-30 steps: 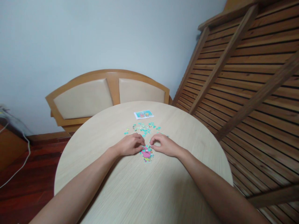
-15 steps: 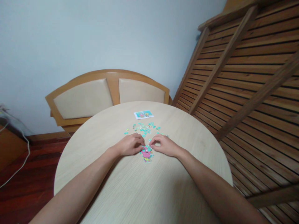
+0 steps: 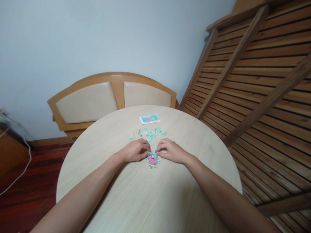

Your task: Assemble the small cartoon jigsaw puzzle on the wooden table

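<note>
A partly joined jigsaw puzzle with a pink cartoon figure lies on the table between my hands. My left hand is closed, its fingertips pressed on the puzzle's upper left edge. From the other side, my right hand pinches a small puzzle piece at the upper right edge; the fingers hide most of that piece. Just beyond my hands, loose turquoise puzzle pieces lie scattered.
The round pale wooden table bears a printed picture card behind the loose pieces. A headboard with cream panels stands beyond it. Wooden slats lean at the right. A white cable hangs at the left.
My right fingertips have moved slightly down onto the puzzle's upper edge. My left hand has stayed in place.
</note>
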`<state>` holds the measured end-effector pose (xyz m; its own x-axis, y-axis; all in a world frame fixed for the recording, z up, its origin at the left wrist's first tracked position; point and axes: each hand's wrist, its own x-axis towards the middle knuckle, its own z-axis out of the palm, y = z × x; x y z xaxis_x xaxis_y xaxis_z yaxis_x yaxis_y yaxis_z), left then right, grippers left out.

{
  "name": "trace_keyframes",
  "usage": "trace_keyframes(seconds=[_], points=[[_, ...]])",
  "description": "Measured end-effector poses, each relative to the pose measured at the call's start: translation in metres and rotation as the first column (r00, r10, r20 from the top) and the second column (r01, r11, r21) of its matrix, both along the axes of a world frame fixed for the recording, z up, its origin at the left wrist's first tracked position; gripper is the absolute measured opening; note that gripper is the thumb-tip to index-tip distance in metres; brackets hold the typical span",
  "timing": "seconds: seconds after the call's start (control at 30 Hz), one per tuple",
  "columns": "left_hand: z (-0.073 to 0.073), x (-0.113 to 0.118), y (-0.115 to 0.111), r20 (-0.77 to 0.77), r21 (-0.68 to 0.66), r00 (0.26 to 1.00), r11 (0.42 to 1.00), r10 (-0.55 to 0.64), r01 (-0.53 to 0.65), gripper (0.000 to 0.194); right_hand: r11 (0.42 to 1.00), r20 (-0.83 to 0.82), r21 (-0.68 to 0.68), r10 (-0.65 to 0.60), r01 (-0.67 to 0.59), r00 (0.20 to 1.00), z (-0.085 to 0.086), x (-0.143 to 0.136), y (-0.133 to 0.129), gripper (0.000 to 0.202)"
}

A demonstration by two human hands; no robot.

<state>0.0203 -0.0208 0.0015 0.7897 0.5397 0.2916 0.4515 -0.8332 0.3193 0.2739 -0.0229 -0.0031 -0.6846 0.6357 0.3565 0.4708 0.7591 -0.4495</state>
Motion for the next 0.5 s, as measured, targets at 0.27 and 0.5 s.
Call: trace_keyframes(seconds=[0.27,0.5], points=[[0.0039,0.0010,-0.0039,0.010,0.002,1.000,1.000,-0.006,0.006,0.026,0.991,0.005,0.072,-0.113,0.113,0.994,-0.0037,0.0039,0.0025,0.024],[0.0037,0.0050,-0.0094,0.003,-0.011,0.999,0.999,-0.053,0.053,0.028,0.985,0.011,0.068,-0.157,0.156,0.988,-0.0084,0.0053,0.0049,0.016]])
